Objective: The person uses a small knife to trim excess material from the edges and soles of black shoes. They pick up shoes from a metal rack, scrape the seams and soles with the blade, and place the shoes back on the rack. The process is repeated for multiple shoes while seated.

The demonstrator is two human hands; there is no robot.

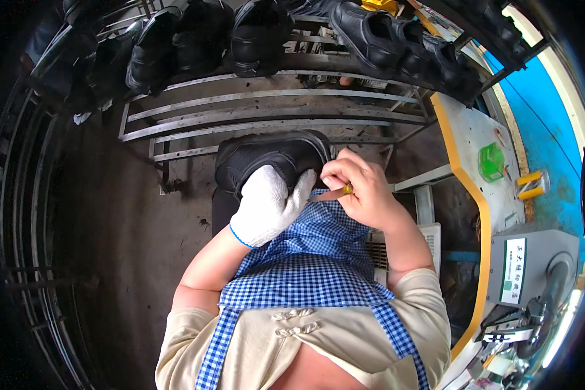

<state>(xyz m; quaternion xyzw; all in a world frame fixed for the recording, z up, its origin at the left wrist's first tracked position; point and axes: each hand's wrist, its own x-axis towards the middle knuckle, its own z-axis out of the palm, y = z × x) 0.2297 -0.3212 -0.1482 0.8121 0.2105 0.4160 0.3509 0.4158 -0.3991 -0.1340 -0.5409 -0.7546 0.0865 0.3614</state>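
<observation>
My gloved left hand (268, 203) gripping a black shoe (273, 159) on my lap, my bare right hand (359, 187) just beside it, pinching a small tool (335, 193) at the shoe's edge

A shoe (273, 159) lies on the person's lap, in front of the apron (312, 260). The left hand (270, 201) rests on the shoe, and the right hand (357, 185) is just beside it on the right, touching the shoe's edge. Behind the shoe stands a rack (266, 110), with more shoes (253, 32) on its upper bars. A workbench (481, 149) is on the right.
</observation>
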